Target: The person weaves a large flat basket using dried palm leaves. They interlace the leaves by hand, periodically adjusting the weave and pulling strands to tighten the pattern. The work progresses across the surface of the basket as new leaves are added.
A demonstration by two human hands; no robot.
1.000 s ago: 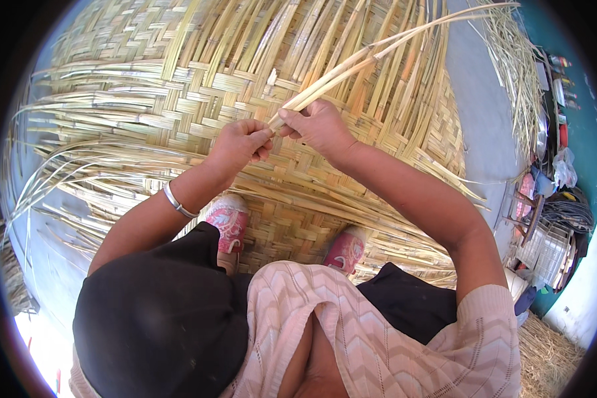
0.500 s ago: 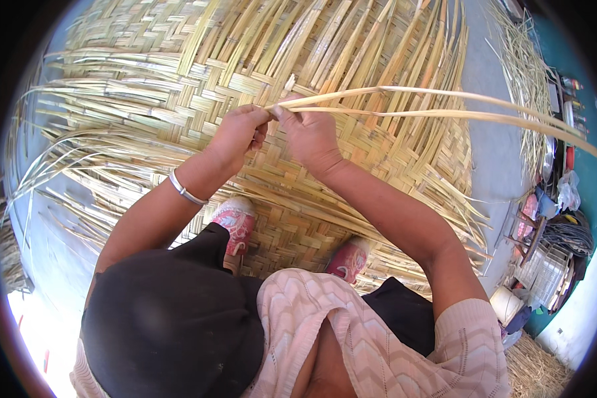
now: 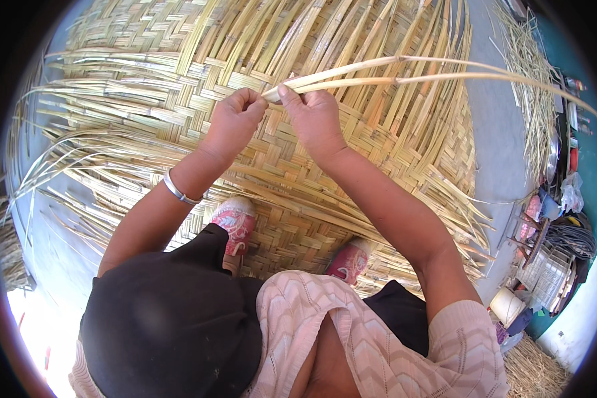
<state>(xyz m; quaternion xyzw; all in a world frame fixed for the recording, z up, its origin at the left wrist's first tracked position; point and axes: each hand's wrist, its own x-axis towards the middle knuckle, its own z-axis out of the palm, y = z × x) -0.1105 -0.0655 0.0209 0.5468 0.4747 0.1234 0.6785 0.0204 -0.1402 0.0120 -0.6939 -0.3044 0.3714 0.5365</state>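
Two long pale reed strips [image 3: 361, 81], joined or pinched together at their left end, stretch off to the right above the weave. The tip of that end sits in the closed fingers of my left hand [image 3: 235, 118], a silver bangle on its wrist. Just to the right, my right hand [image 3: 314, 121] grips the strips too, thumb pressed on top. Both hands hover over a partly woven reed mat [image 3: 278, 142]. Loose strips fan from the mat's far side and left side.
My pink patterned shoes [image 3: 233, 222] stand on the mat. Along the right wall lie a heap of thin reeds [image 3: 527, 79], a coil of dark cable [image 3: 572, 237], a white bucket [image 3: 506, 305] and a wire rack [image 3: 544, 273]. Grey floor [image 3: 491, 142] borders the mat.
Both hands have risen slightly away from me, carrying the strips. The strips' right ends have swung upward, and their pinched end looks wider beside my right thumb.
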